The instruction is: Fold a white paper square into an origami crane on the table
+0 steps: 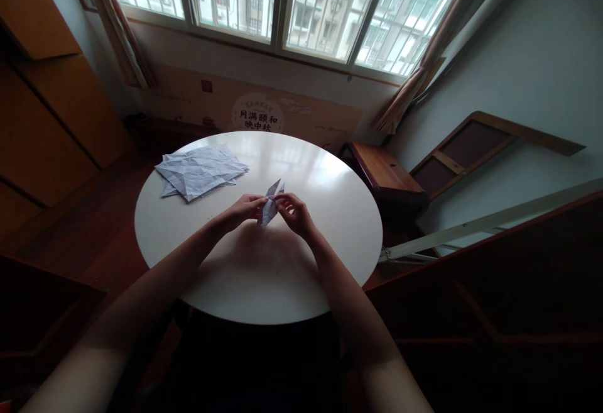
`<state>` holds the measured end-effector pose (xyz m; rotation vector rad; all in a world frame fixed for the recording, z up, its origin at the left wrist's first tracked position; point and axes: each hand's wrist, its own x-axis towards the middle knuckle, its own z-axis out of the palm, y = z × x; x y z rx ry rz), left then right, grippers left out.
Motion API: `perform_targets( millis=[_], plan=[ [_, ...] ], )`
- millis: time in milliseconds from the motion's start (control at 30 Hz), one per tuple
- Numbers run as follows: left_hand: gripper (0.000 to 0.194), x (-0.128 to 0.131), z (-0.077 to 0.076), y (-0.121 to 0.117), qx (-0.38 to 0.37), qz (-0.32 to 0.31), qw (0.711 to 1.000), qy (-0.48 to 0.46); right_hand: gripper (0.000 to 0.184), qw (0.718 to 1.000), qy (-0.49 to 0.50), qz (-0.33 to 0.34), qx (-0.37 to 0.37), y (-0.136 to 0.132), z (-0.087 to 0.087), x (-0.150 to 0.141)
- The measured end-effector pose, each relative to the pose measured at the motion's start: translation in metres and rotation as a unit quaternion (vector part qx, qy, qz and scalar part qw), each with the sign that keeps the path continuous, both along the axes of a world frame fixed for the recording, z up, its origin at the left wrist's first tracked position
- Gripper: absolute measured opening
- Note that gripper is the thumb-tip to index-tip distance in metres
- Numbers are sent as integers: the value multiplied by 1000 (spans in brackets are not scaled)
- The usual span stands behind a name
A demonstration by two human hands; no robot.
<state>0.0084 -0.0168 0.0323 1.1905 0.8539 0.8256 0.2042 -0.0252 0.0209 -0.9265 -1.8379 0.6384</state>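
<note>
Near folded paper (267,214), creased sheets (201,171)

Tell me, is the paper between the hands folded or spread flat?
Folded. The paper between the left hand and right hand shows narrow, pointed flaps, unlike the wide, creased sheets on the table.

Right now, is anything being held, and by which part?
Yes: a folded paper, held near mid-length, the left hand and right hand on opposite sides.
</note>
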Motion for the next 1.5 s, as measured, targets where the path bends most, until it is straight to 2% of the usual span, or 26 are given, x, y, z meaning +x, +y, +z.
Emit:
perform_targets(
  millis=[200,333,400,567,700,833,933,1133,1200,1367,1500],
  plan=[
    [51,-1,-2,-1,16,-13,1000,-7,18,1000,11,-2,-26,-2,2,-1],
    [44,-2,0,-3,-16,-26,998,-47,40,996,74,-22,-47,1,3,0],
    [40,-3,2,-4,-34,-45,997,-58,50,991,116,-9,-64,3,5,1],
    [44,-3,7,-7,-71,-79,991,-84,57,978,171,34,-115,3,10,3],
    [41,1,6,-8,-93,-65,990,-80,46,974,183,30,-129,2,10,2],
    [40,3,6,-11,-76,-47,994,-64,32,977,170,22,-127,3,7,0],
    [41,4,8,-12,-69,-35,995,-58,33,975,172,22,-141,4,7,0],
    [40,5,10,-11,-68,2,997,-47,47,975,147,46,-159,3,8,0],
    [39,6,10,-11,-67,4,997,-39,45,977,137,45,-157,3,7,0],
    [43,7,10,-12,-49,1,999,-11,34,985,107,24,-130,3,6,0],
    [41,5,8,-12,-17,-10,1000,17,27,996,57,5,-66,-1,9,1]
  ],
)
